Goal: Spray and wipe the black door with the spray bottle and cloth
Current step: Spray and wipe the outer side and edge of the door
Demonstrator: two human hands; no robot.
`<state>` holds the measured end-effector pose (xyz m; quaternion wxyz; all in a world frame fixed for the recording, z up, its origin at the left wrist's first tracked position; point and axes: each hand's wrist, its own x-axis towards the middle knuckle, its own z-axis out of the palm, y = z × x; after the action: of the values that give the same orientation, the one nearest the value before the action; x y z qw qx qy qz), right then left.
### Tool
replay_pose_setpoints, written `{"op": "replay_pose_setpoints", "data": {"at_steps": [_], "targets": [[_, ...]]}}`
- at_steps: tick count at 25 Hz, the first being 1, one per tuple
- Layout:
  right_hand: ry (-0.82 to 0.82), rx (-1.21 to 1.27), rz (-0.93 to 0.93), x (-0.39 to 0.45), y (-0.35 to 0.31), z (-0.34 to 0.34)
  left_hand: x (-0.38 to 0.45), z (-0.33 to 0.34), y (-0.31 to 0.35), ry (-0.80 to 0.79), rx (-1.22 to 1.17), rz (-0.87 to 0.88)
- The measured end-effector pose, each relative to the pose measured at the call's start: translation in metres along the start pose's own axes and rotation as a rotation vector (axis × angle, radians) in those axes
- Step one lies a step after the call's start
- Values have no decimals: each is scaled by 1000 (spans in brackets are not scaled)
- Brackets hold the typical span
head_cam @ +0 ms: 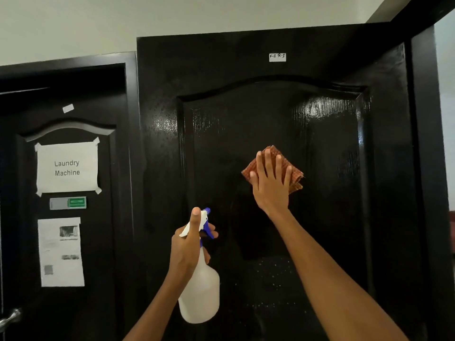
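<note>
My flat right hand (270, 183) presses the soft cloth (294, 174) on the slick door (246, 124) while my left hand (187, 244) grips the light spray bottle (200, 291) by its neck.

The left hand (188, 244) was raised, fingers curled in a grip, thumb up. The right hand (269, 184) was flat, fingers spread, arm outstretched.

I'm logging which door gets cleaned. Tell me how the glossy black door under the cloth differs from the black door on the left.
The glossy black door carries only a small white label near its top; the black door on the left bears a taped "Laundry Machine" sign and a printed sheet.

The right hand presses an orange checked cloth on the glossy door; nothing touches the left one.

Both have arched raised panels.
</note>
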<state>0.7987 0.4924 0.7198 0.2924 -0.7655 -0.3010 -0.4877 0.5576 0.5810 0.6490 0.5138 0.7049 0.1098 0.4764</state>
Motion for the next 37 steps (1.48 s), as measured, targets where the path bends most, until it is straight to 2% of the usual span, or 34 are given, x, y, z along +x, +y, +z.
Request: {"op": "replay_pose_setpoints", "data": {"at_steps": [1,2,6,8,10,12,14,18,20,21,22,25,27,29,33,35,37], "targets": [[21,38,79,5,-11,1,0,-7,-1,-4,6,8],[28,41,67,0,-20,8,1,-14,-4,-10,11,12],[-163,-42,-345,-100,-38,57,-2,-36,-20,-16,6,-38],[-208,-92,-473,-179,-29,88,-10,-39,-32,-13,16,-53],[-242,-179,-524,-245,-12,102,-17,-39,-44,-30,25,-71],[-278,-229,-481,-264,13,98,-21,-42,-51,-55,22,-72],[-232,-221,-269,-243,35,87,-21,-49,-57,-60,8,-71],[32,114,607,-179,41,64,-34,-65,-78,-35,17,-103],[95,207,764,-165,11,65,-45,-78,-95,-10,54,-116],[94,187,740,-165,-13,71,-50,-85,-103,8,63,-117],[68,155,637,-169,-36,78,-54,-91,-110,33,57,-125],[-92,36,22,-191,-109,105,-56,-111,-118,101,51,-131],[-117,-7,-225,-170,-133,108,-50,-123,-116,119,66,-105],[-60,-18,-265,-124,-148,98,-40,-133,-110,104,76,-62],[-19,-13,-176,-59,-169,81,-30,-143,-98,61,62,-42],[-24,6,-170,-80,-173,92,-31,-145,-99,62,56,-54],[-98,6,-219,-139,-157,110,-34,-145,-104,67,43,-76]]}}
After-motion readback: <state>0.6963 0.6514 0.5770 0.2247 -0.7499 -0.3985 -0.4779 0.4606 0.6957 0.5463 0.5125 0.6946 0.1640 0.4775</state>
